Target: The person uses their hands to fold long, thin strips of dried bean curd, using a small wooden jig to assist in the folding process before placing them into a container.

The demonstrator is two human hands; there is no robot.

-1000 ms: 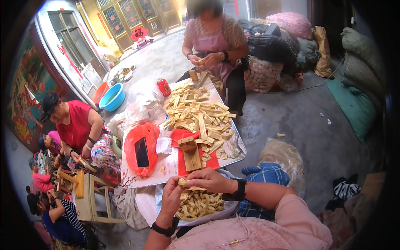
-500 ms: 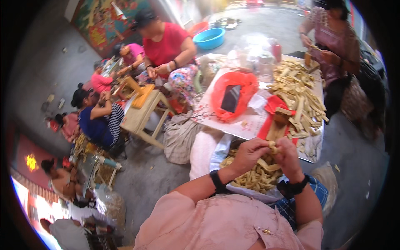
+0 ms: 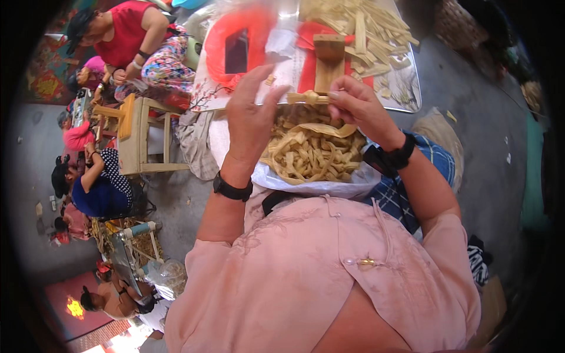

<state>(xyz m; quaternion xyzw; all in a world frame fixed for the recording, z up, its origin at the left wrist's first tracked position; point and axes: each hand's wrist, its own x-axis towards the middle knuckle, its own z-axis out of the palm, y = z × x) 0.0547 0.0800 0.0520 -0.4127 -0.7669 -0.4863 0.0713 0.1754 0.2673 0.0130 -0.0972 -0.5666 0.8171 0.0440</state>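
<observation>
And here's the right hand (image 3: 366, 113), thumb and fingers pinched on a knotted tan strip (image 3: 310, 98), up at the far edge of the white-rimmed container (image 3: 347, 187)! The left hand (image 3: 251, 117) is wide open at the container's far left, thumb and fingers spread, no grip on the strip. Curled tan pieces (image 3: 318, 154) heap inside the container! Beyond it on the table (image 3: 402, 87) sits a wooden stand (image 3: 329, 48); beyond and rightward, loose flat strips (image 3: 360, 29); beyond and leftward, a dark phone (image 3: 236, 53) on a red plastic bag (image 3: 215, 50)
</observation>
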